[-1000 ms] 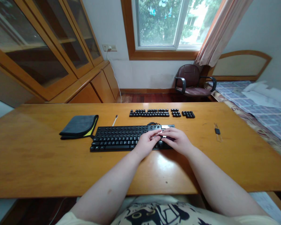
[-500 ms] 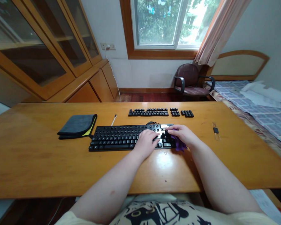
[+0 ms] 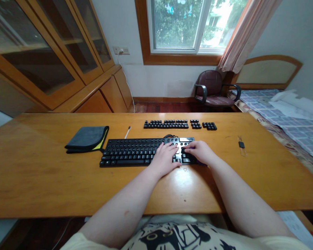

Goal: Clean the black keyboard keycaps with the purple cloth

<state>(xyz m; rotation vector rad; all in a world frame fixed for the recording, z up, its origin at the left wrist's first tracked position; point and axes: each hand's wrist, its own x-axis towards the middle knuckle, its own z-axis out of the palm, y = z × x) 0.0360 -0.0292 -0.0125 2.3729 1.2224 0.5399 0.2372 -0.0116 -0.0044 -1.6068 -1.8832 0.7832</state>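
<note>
Long, stiff keyboard: steady the frame, mind the small exposed parts

The long black plastic keyboard (image 3: 130, 153) lies flat on the brown wooden surface (image 3: 94, 189), near its middle. The left hand (image 3: 163, 159) is spread over the board's right-hand part, palm down. The right hand (image 3: 199, 152) has its fingertips drawn together over the number-pad end; whether they pinch anything, I cannot tell. A sliver of something purple (image 3: 204, 164) shows beneath it, mostly hidden.

The board should be stiff and fairly light, and likely to slide on the glossy wood if pushed, so a flat palm suits it. To lift it, the front and back edges near both ends look the safest hold. The upper rows seem stripped to small posts, probably the fragile part, best spared sideways force. The small black loose keycaps (image 3: 169, 126), lined up behind the board, will be hard, light and easily scattered; take each by its sides.
</note>
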